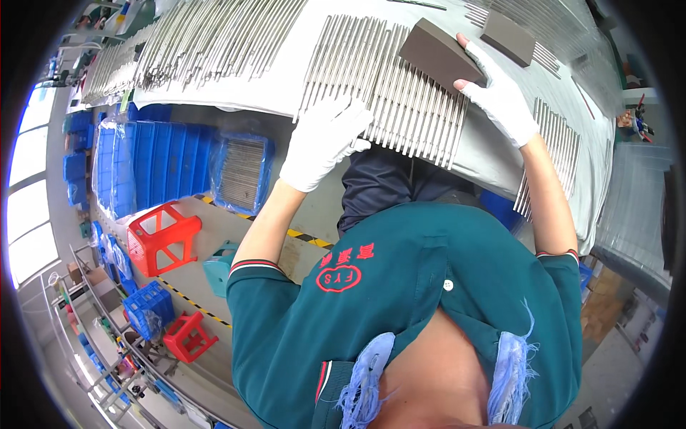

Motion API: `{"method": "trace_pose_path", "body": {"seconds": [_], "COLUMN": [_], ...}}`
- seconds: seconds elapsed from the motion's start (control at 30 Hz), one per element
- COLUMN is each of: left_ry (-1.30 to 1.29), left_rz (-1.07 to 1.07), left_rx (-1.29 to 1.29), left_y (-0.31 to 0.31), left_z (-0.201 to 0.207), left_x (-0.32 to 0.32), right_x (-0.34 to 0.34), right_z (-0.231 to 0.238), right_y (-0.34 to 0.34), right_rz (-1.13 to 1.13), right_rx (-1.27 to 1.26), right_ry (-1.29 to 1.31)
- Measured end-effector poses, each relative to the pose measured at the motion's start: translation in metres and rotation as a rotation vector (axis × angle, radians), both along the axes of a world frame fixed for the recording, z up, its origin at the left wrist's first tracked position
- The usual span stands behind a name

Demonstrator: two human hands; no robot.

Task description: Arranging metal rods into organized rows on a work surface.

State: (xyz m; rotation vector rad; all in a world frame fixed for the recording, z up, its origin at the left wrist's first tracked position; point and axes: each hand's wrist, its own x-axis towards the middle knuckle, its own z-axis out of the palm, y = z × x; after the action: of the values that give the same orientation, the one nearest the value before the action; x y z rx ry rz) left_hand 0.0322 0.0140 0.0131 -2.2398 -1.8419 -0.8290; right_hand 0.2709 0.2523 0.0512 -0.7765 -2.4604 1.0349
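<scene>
A row of thin metal rods lies side by side on the white-covered table, their near ends at its front edge. My left hand, in a white glove, rests on the near ends at the left of this row. Its fingers lie over the rods and the thumb is apart. With thumb and fingers, my gloved right hand grips the right end of a grey-brown rectangular block. The block lies across the upper right part of the row, and its underside is hidden. Bare fingertips show at the right glove.
More metal rods cover the table's left part. A second grey-brown block lies on rods at the far right. Another rod group is beside my right forearm. Below stand blue crates, a rod-filled crate and a red stool.
</scene>
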Motion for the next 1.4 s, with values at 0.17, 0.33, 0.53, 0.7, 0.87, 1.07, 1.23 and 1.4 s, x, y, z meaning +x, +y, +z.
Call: {"method": "trace_pose_path", "body": {"seconds": [0.17, 0.33, 0.53, 0.7, 0.87, 1.07, 1.23, 1.4], "left_ry": [-0.055, -0.009, -0.028, -0.029, -0.072, -0.086, -0.131, -0.054], "left_rz": [0.007, -0.018, -0.011, 0.000, 0.005, -0.018, -0.020, -0.040], "left_rx": [0.056, 0.038, 0.081, 0.109, 0.010, 0.020, 0.050, 0.141], "left_y": [0.000, 0.005, 0.009, 0.007, 0.006, 0.008, 0.008, 0.012], "left_z": [-0.002, 0.000, -0.001, -0.005, -0.003, 0.001, -0.002, -0.001], "left_x": [0.001, 0.004, 0.005, 0.009, 0.010, 0.011, 0.010, 0.007], "right_x": [-0.019, -0.060, -0.050, -0.054, -0.049, -0.047, -0.012, -0.027], "right_z": [0.009, 0.024, 0.029, 0.012, 0.032, 0.015, 0.022, 0.021], "right_y": [0.004, -0.011, 0.011, 0.009, 0.013, 0.003, 0.015, 0.019], "right_rz": [0.103, 0.280, 0.264, 0.284, 0.325, 0.223, 0.202, 0.273], "right_rx": [-0.213, -0.057, -0.227, -0.257, -0.208, -0.203, -0.338, -0.190], "right_ry": [0.059, -0.063, -0.081, -0.003, -0.086, -0.162, -0.067, 0.002]}}
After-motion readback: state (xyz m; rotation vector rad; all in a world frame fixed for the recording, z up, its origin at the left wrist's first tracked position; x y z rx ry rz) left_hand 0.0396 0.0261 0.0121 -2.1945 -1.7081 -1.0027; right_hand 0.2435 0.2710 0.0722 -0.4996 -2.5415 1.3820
